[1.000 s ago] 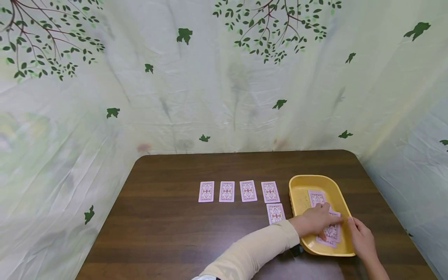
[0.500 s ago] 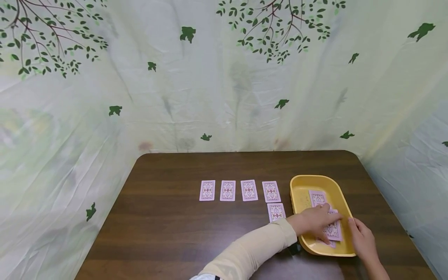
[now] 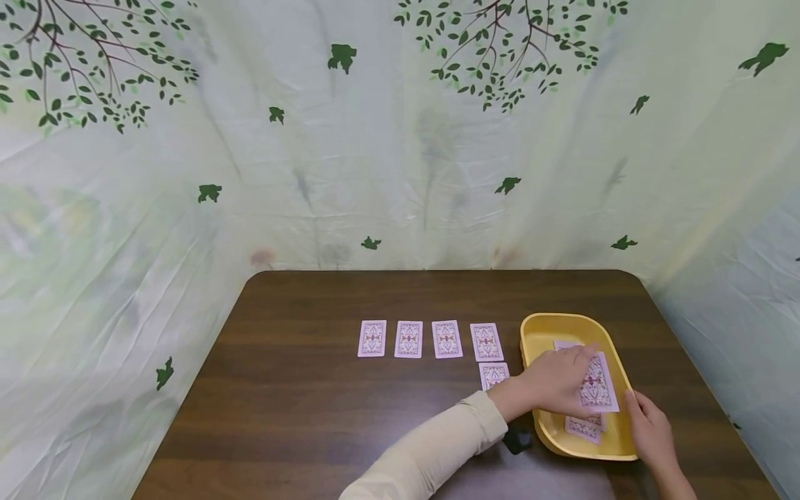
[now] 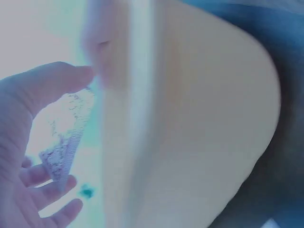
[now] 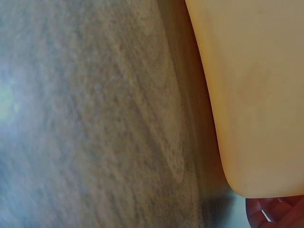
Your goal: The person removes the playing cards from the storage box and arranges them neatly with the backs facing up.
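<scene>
My left hand point(image 3: 553, 382) is above the yellow plastic tray point(image 3: 531, 326) and pinches a playing card point(image 3: 598, 385) with a pink patterned back. In the left wrist view, that card point(image 4: 64, 142) sits between the thumb and the fingers, pale from glare. Below it, more playing cards point(image 3: 582, 429) lie overlapping inside the tray; the hand partly hides them. My right hand point(image 3: 651, 427) grips the tray's right rim, thumb on top. The right wrist view shows the tray's side point(image 5: 256, 104), with fingers point(image 5: 275, 213) at its lower corner.
A row of playing cards, patterned backs up, lies left of the tray, from the leftmost card point(image 3: 372, 338) to the rightmost card point(image 3: 486, 342). Another card point(image 3: 494, 375) lies just below the rightmost, partly behind the left arm. All stand on a dark wooden table point(image 3: 300, 396).
My left hand has lifted a playing card from those in the tray, tilting it up. The right hand stays on the rim. The head view has shifted slightly.
</scene>
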The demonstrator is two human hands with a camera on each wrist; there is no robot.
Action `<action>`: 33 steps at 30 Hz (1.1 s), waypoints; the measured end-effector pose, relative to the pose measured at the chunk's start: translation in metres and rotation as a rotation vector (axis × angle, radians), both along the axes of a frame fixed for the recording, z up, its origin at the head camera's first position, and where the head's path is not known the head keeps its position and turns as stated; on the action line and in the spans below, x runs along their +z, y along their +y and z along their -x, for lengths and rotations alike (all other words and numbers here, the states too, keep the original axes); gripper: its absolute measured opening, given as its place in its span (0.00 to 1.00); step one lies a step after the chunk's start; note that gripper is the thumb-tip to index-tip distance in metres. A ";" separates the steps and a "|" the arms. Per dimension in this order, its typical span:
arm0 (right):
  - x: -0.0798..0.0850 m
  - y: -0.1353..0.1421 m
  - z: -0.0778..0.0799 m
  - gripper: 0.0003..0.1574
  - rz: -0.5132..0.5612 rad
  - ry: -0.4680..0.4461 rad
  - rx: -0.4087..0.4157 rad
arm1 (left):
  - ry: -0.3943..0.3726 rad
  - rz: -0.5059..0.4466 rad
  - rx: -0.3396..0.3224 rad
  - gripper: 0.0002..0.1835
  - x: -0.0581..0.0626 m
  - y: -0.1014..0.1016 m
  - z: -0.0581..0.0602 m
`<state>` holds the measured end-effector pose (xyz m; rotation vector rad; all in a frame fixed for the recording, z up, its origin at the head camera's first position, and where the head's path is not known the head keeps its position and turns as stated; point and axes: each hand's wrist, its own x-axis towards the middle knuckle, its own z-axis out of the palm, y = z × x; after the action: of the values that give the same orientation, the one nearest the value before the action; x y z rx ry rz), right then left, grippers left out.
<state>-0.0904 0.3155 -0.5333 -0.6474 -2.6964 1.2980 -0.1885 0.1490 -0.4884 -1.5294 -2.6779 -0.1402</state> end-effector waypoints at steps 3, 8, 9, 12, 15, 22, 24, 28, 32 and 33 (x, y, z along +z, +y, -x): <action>0.001 0.000 0.000 0.35 -0.001 -0.024 -0.017 | -0.011 -0.069 0.018 0.54 0.014 -0.027 0.002; 0.001 0.000 0.000 0.38 0.019 -0.063 -0.025 | -0.107 -0.226 0.066 0.51 0.021 -0.077 0.010; 0.001 0.001 0.000 0.38 0.022 -0.070 -0.026 | -0.126 -0.256 0.077 0.51 0.021 -0.087 0.012; -0.001 0.001 0.001 0.39 0.029 -0.067 -0.028 | -0.151 -0.298 0.110 0.51 0.015 -0.116 0.018; -0.001 0.000 0.002 0.39 0.030 -0.079 -0.035 | -0.142 -0.237 0.162 0.51 0.007 -0.141 0.024; 0.000 -0.001 0.002 0.38 0.027 -0.079 -0.036 | -0.145 0.000 0.265 0.50 -0.014 -0.179 0.024; 0.001 -0.001 0.002 0.37 0.023 -0.079 -0.037 | -0.152 0.032 0.271 0.48 -0.020 -0.184 0.021; 0.001 -0.001 0.001 0.37 0.019 -0.075 -0.038 | -0.169 0.074 0.280 0.45 -0.033 -0.189 0.018; 0.001 -0.001 0.001 0.37 0.023 -0.071 -0.034 | -0.212 0.088 0.299 0.44 -0.040 -0.190 0.017; 0.001 -0.001 0.001 0.37 0.022 -0.069 -0.034 | -0.218 0.091 0.299 0.45 -0.040 -0.190 0.016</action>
<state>-0.0913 0.3148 -0.5323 -0.7506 -2.7154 1.3235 -0.2049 -0.0412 -0.5283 -1.1735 -3.0863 -0.1827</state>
